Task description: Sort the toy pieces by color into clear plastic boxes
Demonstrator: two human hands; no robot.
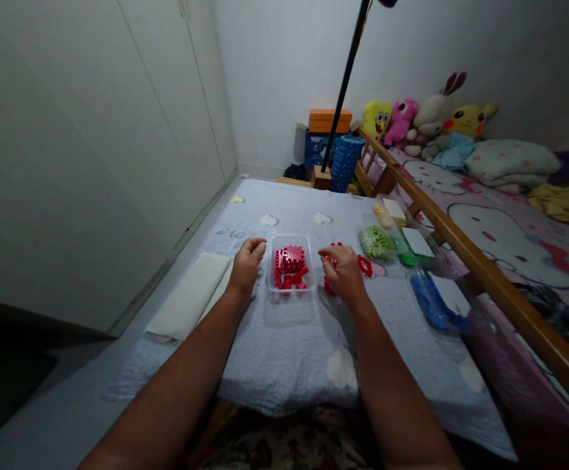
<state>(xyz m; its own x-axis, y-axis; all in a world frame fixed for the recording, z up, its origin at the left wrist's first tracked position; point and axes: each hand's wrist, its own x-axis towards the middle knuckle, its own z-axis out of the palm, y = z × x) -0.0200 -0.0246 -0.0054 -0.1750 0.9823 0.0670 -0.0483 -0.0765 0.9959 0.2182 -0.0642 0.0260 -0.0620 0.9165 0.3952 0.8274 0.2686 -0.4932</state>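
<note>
A clear plastic box (268,274) stands in the middle of the cloth-covered table, holding red toothed plastic building pieces (291,258). Just left of it is my left hand (247,264), thumb and fingertips close together; whatever may be between them is too small to see. My right hand (343,266) hovers to the right of the box, fingers loosely bent and thumb apart, with nothing visible in it. Under and behind that hand lie more red pieces (365,266), partly hidden by it. Below the box's front wall a clear lid-like plastic piece (289,313) lies on the cloth.
Clear boxes of light green pieces (376,241), green pieces (407,258), yellow pieces (385,215) and blue pieces (434,303) line the right side. A folded white cloth (191,294) lies at left. A wooden bed rail (441,228) borders the table; a black pole (347,85) rises behind.
</note>
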